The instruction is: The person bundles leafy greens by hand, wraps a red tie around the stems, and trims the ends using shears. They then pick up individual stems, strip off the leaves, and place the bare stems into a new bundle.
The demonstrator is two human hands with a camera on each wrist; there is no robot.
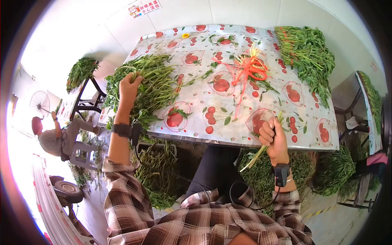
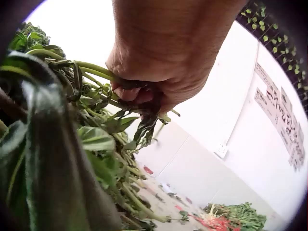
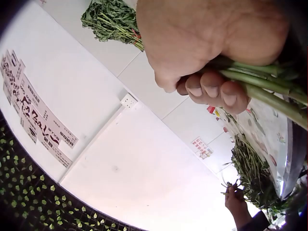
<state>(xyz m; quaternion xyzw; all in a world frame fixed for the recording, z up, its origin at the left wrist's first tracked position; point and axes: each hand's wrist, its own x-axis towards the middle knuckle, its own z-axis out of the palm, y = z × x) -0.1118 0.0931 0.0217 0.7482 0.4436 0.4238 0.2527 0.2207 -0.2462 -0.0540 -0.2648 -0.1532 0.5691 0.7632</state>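
My left hand [image 1: 130,87] is at the heap of leafy green stems [image 1: 153,77] on the left of the table. In the left wrist view its fingers curl round a few green stems [image 2: 96,70], with a wilted dark leaf [image 2: 144,130] hanging below them. Over the table's front edge, my right hand [image 1: 274,139] grips a small bunch of green stems [image 1: 256,157]; the right wrist view shows the fingers wrapped round the thick stalks [image 3: 269,91]. Red plastic ties [image 1: 251,69] with pale yellow ends lie at the table's middle.
Tied bundles of greens [image 1: 306,57] are stacked at the table's back right. A yellow tape roll [image 1: 185,36] lies near the wall. Below the table are crates of greens [image 1: 155,171] and more greens [image 1: 300,167]. A person [image 1: 61,134] sits at far left near a fan [image 1: 40,101].
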